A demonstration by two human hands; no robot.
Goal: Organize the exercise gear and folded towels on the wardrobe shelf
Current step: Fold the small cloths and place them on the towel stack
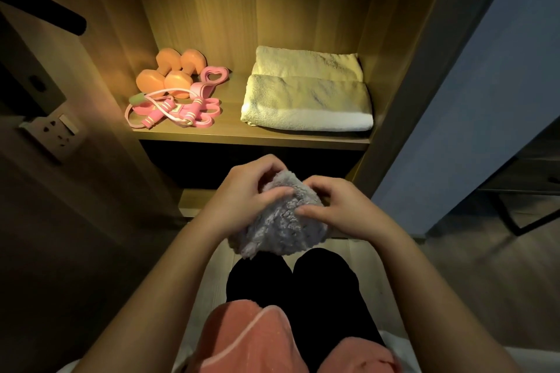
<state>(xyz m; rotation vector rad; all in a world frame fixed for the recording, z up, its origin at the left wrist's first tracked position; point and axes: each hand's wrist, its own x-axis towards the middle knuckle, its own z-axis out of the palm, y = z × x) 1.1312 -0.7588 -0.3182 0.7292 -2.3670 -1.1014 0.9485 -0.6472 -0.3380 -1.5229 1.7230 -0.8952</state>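
A small fluffy grey towel (280, 228) is bunched between my hands, below and in front of the wardrobe shelf (251, 138). My left hand (242, 194) grips its upper left side with curled fingers. My right hand (336, 206) pinches its right edge. On the shelf's right lie two folded white towels (309, 100), one behind the other. At the shelf's left sit two orange dumbbells (171, 73), a pink jump rope (165, 109) and pink resistance bands (209, 85).
The wardrobe's wooden side walls (391, 70) close in the shelf on both sides. A wall socket (56, 127) is on the left. A lower shelf edge (197, 200) shows under my hands. My black-trousered legs (291, 291) are below.
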